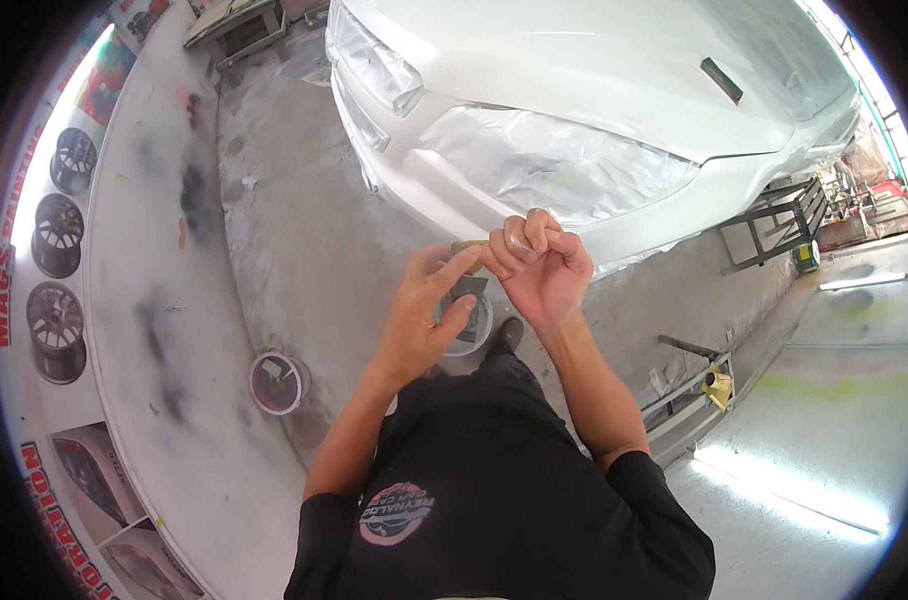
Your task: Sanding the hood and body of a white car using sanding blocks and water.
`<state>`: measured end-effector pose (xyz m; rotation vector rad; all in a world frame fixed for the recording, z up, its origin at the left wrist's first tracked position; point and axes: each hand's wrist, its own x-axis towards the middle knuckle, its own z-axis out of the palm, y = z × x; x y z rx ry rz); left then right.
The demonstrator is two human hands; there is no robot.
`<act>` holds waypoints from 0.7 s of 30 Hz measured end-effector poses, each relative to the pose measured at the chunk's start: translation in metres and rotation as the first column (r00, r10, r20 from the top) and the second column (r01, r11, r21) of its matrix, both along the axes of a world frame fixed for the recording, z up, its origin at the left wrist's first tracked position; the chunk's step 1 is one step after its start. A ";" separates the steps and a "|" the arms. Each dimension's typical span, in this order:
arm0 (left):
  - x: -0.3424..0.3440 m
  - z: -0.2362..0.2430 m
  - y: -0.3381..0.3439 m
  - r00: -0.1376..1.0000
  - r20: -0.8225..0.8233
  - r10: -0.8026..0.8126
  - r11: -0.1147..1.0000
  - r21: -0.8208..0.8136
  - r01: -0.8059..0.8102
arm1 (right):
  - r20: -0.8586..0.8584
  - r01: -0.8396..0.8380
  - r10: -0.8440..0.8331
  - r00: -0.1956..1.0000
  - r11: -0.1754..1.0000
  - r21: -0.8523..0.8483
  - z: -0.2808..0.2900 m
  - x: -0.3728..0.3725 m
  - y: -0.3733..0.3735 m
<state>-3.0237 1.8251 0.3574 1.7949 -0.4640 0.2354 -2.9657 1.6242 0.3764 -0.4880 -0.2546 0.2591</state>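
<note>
My right hand [536, 258] is raised in front of my chest, its fingers curled closed at the end of a small piece of sandpaper [466, 286]. The piece looks dark grey, with a yellow-brown upper edge. My left hand [422, 318] meets it from the other side, index finger across the top edge and thumb lower down; its other fingers are slightly blurred. Directly below is a whitish bucket [485, 330], partly hidden by the left hand. Ahead stands a white car [574, 50], its front openings and headlights covered in masking plastic [564, 160].
A dark flat strip [722, 80] lies on the car's hood. A second bucket [276, 383] stands by the left wall [139, 250]. To the right are a black metal frame [789, 220], a metal stand [689, 395] with a gold-coloured part, and a small yellow-green container [806, 257].
</note>
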 end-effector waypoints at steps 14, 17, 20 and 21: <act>-0.002 -0.001 0.000 0.972 0.228 0.049 0.947 0.300 -0.118 | 0.059 0.047 -0.042 0.997 0.995 -0.089 0.001 0.002 0.003; -0.001 -0.002 0.000 0.974 0.222 0.040 0.956 0.276 -0.102 | 0.048 0.071 -0.067 0.997 0.994 -0.086 0.002 0.002 0.003; -0.002 -0.005 -0.001 0.971 0.232 0.050 0.962 0.249 -0.110 | 0.060 0.054 -0.049 0.997 0.996 -0.073 0.001 0.004 0.001; -0.002 -0.004 -0.001 0.972 0.231 0.050 0.962 0.251 -0.109 | 0.066 0.053 -0.048 0.997 0.996 -0.076 0.001 0.004 0.002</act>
